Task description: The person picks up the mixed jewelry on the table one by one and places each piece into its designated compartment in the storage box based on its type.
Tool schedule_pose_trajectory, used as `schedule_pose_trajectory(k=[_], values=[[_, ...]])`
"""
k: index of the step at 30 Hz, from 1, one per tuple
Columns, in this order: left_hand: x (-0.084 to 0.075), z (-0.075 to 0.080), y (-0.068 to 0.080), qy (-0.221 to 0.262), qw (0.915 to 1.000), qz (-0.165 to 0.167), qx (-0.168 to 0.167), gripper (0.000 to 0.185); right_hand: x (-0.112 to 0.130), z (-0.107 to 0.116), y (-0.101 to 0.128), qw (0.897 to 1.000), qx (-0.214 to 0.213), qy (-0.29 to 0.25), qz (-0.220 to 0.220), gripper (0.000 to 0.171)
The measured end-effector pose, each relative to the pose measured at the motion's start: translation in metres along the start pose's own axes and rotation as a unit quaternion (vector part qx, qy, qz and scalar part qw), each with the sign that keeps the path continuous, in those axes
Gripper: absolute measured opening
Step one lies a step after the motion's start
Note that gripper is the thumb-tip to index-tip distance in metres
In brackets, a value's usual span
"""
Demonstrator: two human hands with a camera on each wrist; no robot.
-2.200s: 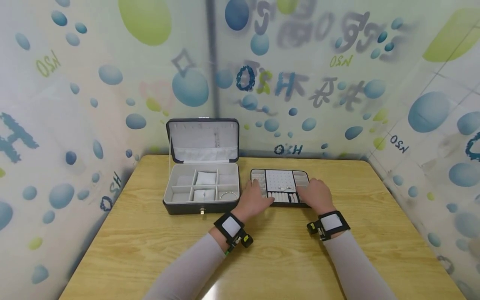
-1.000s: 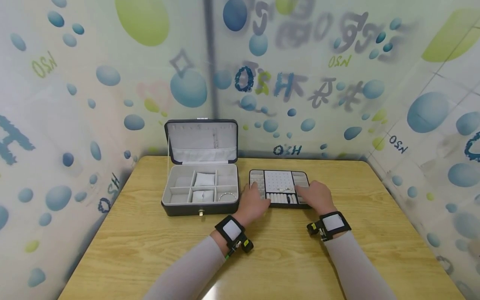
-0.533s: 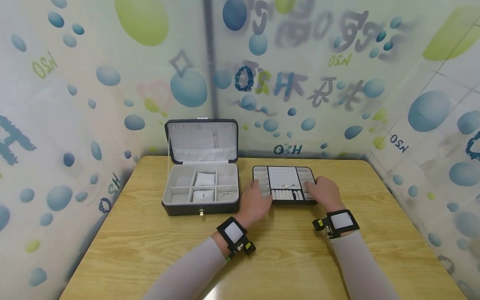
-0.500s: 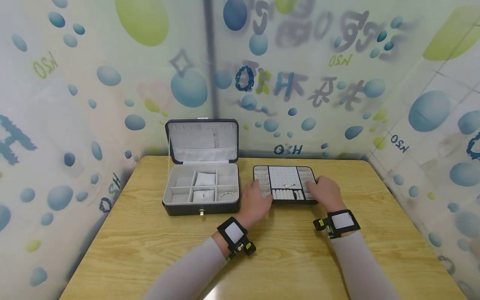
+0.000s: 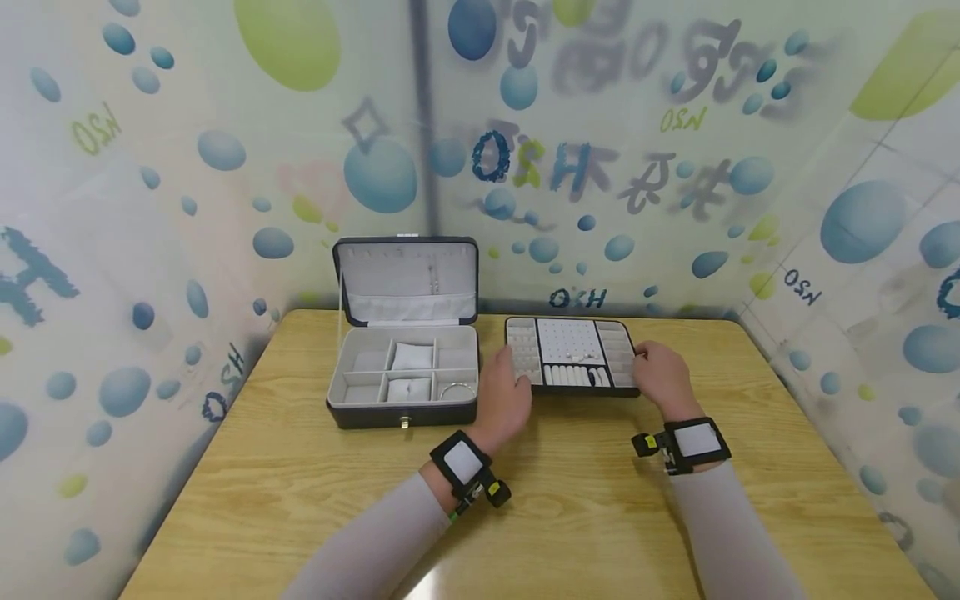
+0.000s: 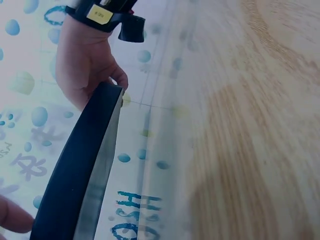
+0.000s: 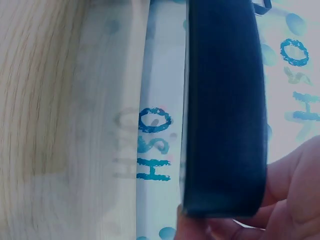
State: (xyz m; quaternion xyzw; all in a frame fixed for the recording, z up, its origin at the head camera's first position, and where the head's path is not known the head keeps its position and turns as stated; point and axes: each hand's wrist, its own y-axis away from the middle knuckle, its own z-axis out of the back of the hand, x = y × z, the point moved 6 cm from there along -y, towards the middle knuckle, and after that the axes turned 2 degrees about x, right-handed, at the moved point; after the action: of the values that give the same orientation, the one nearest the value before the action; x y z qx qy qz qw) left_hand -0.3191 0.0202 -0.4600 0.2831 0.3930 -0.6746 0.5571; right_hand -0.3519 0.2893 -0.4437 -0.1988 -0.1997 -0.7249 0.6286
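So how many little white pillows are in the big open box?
2. One pillow sits in the back middle pocket of the box, the other pillow in the front middle pocket just before it. The tray held beside it shows none.

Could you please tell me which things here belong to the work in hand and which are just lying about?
In hand:
- tray, lifted off the table
- left hand, holding its left edge
- right hand, holding its right edge

Lying about:
- open jewellery box, beside the tray
- bracelet in its front right compartment
- table
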Motion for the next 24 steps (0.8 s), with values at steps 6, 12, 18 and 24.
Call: schedule_pose_trajectory(k=[6,12,18,24], values=[[-0.004,0.014,-0.002,0.011,0.9988,-0.024,-0.042,0.056,0.008,0.002,0.002,1.0,-0.009,-0.025,0.009,0.05],[0.0,0.028,-0.005,0.023,0.9978,-0.019,-0.06,0.054,0.016,0.001,0.006,0.998,-0.011,-0.056,0.022,0.049],[0.004,0.042,-0.004,0.043,0.9972,-0.009,-0.061,0.053,0.025,-0.002,0.013,0.995,-0.009,-0.102,0.011,0.047],[0.015,0.062,-0.005,0.042,0.9964,0.003,-0.074,0.053,0.041,-0.018,0.013,0.992,-0.012,-0.124,0.012,0.048]])
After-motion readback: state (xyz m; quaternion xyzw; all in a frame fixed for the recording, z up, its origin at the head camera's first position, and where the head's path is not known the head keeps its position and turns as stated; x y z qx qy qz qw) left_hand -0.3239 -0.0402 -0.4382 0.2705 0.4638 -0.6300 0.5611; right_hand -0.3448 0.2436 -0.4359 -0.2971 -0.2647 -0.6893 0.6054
